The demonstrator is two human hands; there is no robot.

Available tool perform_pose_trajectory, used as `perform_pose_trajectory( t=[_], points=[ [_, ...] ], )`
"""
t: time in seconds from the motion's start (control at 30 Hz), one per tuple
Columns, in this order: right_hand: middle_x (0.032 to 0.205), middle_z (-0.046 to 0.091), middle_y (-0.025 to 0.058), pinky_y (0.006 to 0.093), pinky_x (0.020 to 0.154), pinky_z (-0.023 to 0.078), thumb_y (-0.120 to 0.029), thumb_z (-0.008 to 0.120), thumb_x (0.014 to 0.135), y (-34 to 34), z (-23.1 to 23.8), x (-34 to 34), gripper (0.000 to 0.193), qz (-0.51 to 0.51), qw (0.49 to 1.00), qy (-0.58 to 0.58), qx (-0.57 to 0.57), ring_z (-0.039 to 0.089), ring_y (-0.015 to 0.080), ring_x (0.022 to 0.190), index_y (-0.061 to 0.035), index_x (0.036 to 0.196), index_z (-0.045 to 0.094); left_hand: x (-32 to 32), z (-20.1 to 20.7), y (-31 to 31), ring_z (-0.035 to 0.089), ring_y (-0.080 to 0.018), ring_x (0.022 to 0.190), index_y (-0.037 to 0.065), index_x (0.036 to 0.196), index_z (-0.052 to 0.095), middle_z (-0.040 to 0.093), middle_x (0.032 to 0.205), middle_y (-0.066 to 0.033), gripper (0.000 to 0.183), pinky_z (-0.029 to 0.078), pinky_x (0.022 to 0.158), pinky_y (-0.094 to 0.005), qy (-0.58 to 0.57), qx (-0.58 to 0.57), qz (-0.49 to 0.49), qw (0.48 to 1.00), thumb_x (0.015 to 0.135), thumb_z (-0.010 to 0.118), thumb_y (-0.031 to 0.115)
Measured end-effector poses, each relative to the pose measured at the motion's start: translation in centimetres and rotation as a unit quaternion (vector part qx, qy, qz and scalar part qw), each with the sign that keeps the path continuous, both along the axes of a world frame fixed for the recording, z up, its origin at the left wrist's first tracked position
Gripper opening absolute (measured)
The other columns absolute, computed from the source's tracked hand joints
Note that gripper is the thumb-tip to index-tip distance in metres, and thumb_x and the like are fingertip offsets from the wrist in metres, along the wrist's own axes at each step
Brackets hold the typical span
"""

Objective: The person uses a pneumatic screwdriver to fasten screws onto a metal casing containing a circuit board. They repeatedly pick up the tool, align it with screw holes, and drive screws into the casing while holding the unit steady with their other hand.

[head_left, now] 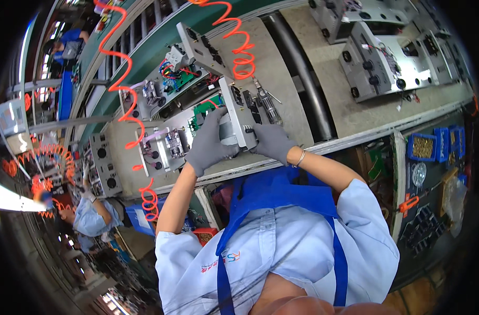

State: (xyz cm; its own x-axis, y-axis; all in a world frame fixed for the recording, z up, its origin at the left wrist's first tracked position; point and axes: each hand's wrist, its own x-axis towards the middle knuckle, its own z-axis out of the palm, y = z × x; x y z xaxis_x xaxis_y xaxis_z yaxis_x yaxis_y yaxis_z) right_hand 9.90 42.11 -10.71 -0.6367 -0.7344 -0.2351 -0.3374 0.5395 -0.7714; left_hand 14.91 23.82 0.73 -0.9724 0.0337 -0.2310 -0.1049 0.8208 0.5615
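In front of me is an open machine chassis [172,142] with a green circuit board [200,111] and an upright light-grey metal panel [238,113]. My left hand [210,144], in a grey glove, is closed at the panel's inner side, beside a pale grey part [228,132]. On the outer side my right hand [273,143], gloved too, has its fingers closed round the panel's near end, by a small black fitting [248,129]. Some fingertips are hidden behind the panel. A pneumatic screwdriver [268,106] lies just beyond it, on an orange coiled hose [243,50].
Another chassis [195,50] with coloured wires stands behind mine. Across a dark roller [302,79] are more grey chassis [389,68] on the right. Blue bins [423,147] of small brass-coloured parts sit on a lower shelf. At the left a co-worker [95,215] handles another unit; orange hoses hang nearby.
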Motion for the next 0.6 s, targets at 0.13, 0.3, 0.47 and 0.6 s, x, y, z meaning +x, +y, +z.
perform_pose_trajectory(
  t=[0.13,0.3,0.47,0.6],
  points=[
    [0.086,0.066,0.0205,0.0471,0.073,0.051,-0.043,0.074,0.072,-0.2,-0.7,-0.1,0.048,0.034,0.999,-0.027,-0.032,0.065,0.0392,0.084,-0.0022,0.091,0.058,0.6,0.3,0.7,0.052,-0.0394,0.116,0.004,0.137,0.033,0.04,0.137,-0.0209,0.093,0.046,0.098,-0.0408,-0.041,-0.051,0.031,0.997,0.059,0.079,0.024],
    [0.089,0.066,0.0176,0.0436,0.073,0.05,-0.04,0.071,0.075,0.9,-1.2,-3.3,0.043,0.165,0.978,-0.116,-0.055,0.065,0.0347,0.083,-0.0023,0.09,0.058,1.7,-0.2,-1.9,0.057,-0.0292,0.112,0.008,0.146,0.026,0.034,0.146,-0.0159,0.098,0.05,0.09,-0.0378,0.027,0.022,-0.015,0.999,0.067,0.081,0.027],
    [0.077,0.062,0.0089,0.032,0.063,0.048,-0.031,0.067,0.084,1.6,1.4,-10.2,0.032,0.108,0.989,-0.07,-0.066,0.06,0.0157,0.07,-0.0011,0.095,0.06,-0.1,-0.3,-9.8,0.061,-0.0153,0.098,0.005,0.13,0.054,0.063,0.115,-0.0113,0.058,0.051,0.085,-0.0306,0.101,0.206,0.282,0.932,0.082,0.074,0.033],
    [0.087,0.066,0.0096,0.031,0.073,0.05,-0.03,0.067,0.083,-3.0,4.5,-15.3,0.034,-0.06,0.978,-0.101,-0.174,0.062,0.0164,0.079,-0.0013,0.1,0.062,-9.4,0.6,-17.7,0.059,-0.0273,0.115,0.004,0.123,0.06,0.061,0.125,-0.0161,0.054,0.047,0.097,-0.0355,0.237,-0.031,0.155,0.959,0.077,0.072,0.03]
  ],
)
